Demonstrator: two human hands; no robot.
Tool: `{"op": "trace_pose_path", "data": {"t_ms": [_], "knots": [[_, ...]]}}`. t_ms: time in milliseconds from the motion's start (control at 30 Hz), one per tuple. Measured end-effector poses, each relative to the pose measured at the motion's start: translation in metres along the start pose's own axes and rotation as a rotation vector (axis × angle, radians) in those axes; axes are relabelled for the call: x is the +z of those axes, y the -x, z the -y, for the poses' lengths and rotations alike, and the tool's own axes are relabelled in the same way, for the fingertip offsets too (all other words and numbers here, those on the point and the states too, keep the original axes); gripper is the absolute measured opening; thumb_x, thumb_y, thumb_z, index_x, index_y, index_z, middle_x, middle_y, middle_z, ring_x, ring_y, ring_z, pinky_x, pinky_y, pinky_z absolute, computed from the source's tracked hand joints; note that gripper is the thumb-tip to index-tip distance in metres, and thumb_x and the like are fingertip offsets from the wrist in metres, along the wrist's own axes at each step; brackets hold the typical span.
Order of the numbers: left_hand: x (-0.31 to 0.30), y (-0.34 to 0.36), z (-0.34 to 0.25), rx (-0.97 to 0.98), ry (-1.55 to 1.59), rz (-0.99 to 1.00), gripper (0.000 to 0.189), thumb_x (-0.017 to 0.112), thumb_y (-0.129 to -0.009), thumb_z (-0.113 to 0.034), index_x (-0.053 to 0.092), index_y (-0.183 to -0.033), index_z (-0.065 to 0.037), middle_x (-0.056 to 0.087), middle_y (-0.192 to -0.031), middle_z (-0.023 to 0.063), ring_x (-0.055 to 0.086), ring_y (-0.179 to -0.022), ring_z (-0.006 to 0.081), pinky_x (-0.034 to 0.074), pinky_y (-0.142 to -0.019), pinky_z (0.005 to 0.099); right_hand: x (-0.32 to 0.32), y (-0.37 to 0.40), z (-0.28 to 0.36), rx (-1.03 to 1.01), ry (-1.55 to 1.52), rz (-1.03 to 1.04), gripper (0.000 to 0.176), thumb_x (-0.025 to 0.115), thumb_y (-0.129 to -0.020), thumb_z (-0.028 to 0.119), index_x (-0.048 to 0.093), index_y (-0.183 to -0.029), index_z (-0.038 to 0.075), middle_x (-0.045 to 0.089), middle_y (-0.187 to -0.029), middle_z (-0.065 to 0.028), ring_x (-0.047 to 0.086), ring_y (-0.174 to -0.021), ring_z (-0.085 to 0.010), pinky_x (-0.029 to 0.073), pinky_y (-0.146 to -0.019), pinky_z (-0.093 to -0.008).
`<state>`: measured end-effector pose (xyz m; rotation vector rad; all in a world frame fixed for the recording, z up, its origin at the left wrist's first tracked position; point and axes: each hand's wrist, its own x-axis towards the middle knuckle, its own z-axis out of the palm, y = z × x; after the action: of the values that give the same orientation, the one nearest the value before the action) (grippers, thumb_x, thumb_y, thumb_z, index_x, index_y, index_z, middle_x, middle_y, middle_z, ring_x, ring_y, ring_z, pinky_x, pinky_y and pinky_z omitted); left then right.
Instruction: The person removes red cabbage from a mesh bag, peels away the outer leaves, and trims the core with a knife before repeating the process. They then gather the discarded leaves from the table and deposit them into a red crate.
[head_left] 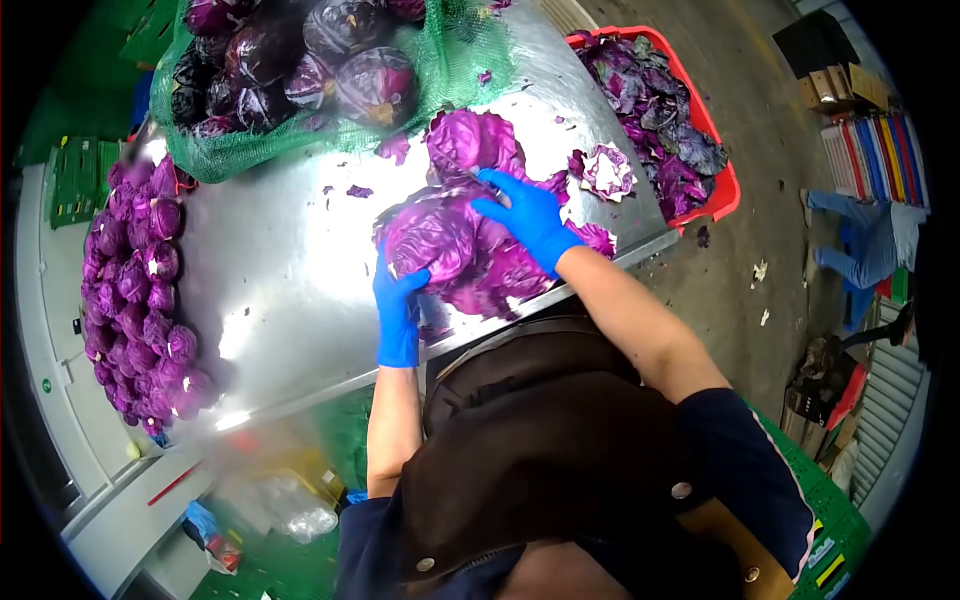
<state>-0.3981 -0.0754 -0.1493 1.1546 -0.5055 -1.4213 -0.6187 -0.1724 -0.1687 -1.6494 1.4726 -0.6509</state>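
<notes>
My left hand (401,300), in a blue glove, holds a red cabbage (431,241) from its left and lower side, over the metal table (270,290). My right hand (530,218), also gloved in blue, is closed at the cabbage's upper right, with what looks like a small knife (483,178) between its fingers, partly hidden. Loose purple leaves (500,270) lie beneath and beside both hands. Just beyond them is a large peeled leaf piece (468,142). Right of my right hand sits a cut-off piece with a pale centre (607,172).
A green net bag (245,150) of dark cabbages lies at the table's far side. Many peeled cabbages (135,290) are piled along the left. A red crate (722,195) of leaves stands at the right. Another person's blue-clad legs (850,240) show at far right.
</notes>
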Motion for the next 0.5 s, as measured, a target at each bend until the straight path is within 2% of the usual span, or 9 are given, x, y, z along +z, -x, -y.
{"op": "trace_pose_path", "data": {"t_ms": [100, 133, 233, 267, 333, 367, 400, 467, 500], "knots": [[-0.004, 0.001, 0.007, -0.11, 0.164, 0.1, 0.095, 0.083, -0.059, -0.016, 0.037, -0.14, 0.003, 0.052, -0.13, 0.0155, 0.054, -0.117, 0.0276, 0.047, -0.099, 0.0398, -0.026, -0.023, -0.04, -0.095, 0.281, -0.067, 0.042, 0.068, -0.084, 0.035, 0.059, -0.124, 0.032, 0.066, -0.083, -0.0077, 0.066, -0.073, -0.0257, 0.052, -0.066, -0.0373], [-0.009, 0.002, 0.005, -0.083, 0.061, 0.127, 0.097, 0.085, -0.059, -0.018, 0.037, -0.14, 0.003, 0.052, -0.13, 0.0156, 0.054, -0.118, 0.0275, 0.046, -0.1, 0.0401, -0.053, -0.029, -0.025, -0.039, 0.359, -0.021, 0.038, 0.064, -0.085, 0.032, 0.059, -0.123, 0.029, 0.068, -0.104, -0.0102, 0.067, -0.085, -0.0322, 0.054, -0.075, -0.042], [-0.006, 0.003, -0.023, 0.043, -0.254, 0.207, 0.107, 0.09, -0.054, -0.028, 0.036, -0.142, -0.001, 0.051, -0.133, 0.0148, 0.052, -0.12, 0.0268, 0.044, -0.102, 0.0404, -0.104, -0.069, -0.061, 0.037, 0.497, -0.153, 0.038, 0.06, -0.085, 0.029, 0.058, -0.123, 0.026, 0.066, -0.103, -0.0143, 0.065, -0.088, -0.0356, 0.052, -0.075, -0.0452], [0.001, 0.001, -0.036, 0.155, -0.415, 0.245, 0.105, 0.09, -0.054, -0.027, 0.037, -0.142, -0.002, 0.051, -0.133, 0.0142, 0.052, -0.12, 0.0267, 0.044, -0.103, 0.04, -0.118, -0.082, -0.059, 0.056, 0.579, -0.189, 0.044, 0.061, -0.085, 0.02, 0.056, -0.129, 0.023, 0.066, -0.104, -0.0162, 0.065, -0.088, -0.0344, 0.052, -0.073, -0.0451], [0.011, -0.006, -0.056, 0.373, -0.738, 0.308, 0.103, 0.09, -0.055, -0.024, 0.038, -0.141, -0.003, 0.051, -0.133, 0.013, 0.052, -0.12, 0.0263, 0.043, -0.103, 0.0391, -0.122, -0.072, -0.032, -0.263, 0.311, -0.51, 0.046, 0.061, -0.085, 0.013, 0.055, -0.13, 0.018, 0.066, -0.108, -0.0146, 0.066, -0.086, -0.0297, 0.052, -0.072, -0.0399], [0.02, -0.006, -0.062, 0.335, -0.703, 0.33, 0.092, 0.085, -0.059, -0.016, 0.04, -0.139, -0.005, 0.051, -0.132, 0.012, 0.051, -0.122, 0.0265, 0.041, -0.105, 0.0383, -0.122, -0.051, 0.021, 0.026, 0.223, -0.355, 0.048, 0.061, -0.084, 0.007, 0.054, -0.131, 0.015, 0.066, -0.106, -0.0103, 0.062, -0.076, -0.0213, 0.052, -0.069, -0.0344], [0.021, -0.01, -0.059, 0.337, -0.792, 0.348, 0.089, 0.083, -0.061, -0.013, 0.041, -0.139, -0.006, 0.052, -0.131, 0.012, 0.051, -0.122, 0.0269, 0.041, -0.105, 0.0385, -0.1, -0.033, 0.045, -0.09, -0.197, -0.303, 0.051, 0.063, -0.084, 0.007, 0.054, -0.132, 0.017, 0.064, -0.095, -0.0059, 0.051, -0.066, -0.0154, 0.049, -0.063, -0.0321], [0.016, -0.024, -0.047, 0.335, -0.981, 0.399, 0.084, 0.079, -0.063, -0.007, 0.042, -0.138, -0.009, 0.053, -0.13, 0.0122, 0.05, -0.123, 0.0275, 0.04, -0.106, 0.0388, -0.068, -0.013, 0.064, -0.067, 0.013, 0.219, 0.057, 0.068, -0.085, 0.017, 0.049, -0.138, 0.017, 0.059, -0.091, -0.0039, 0.049, -0.069, -0.0104, 0.048, -0.069, -0.0286], [0.01, -0.031, -0.037, 0.35, -1.056, 0.449, 0.087, 0.074, -0.061, -0.003, 0.04, -0.141, -0.008, 0.048, -0.137, 0.0091, 0.045, -0.128, 0.024, 0.036, -0.108, 0.0359, -0.045, 0.001, 0.067, -0.055, -0.171, 0.316, 0.062, 0.069, -0.086, 0.032, 0.045, -0.141, 0.019, 0.062, -0.074, -0.0086, 0.057, -0.072, -0.0166, 0.05, -0.081, -0.0292]]}}
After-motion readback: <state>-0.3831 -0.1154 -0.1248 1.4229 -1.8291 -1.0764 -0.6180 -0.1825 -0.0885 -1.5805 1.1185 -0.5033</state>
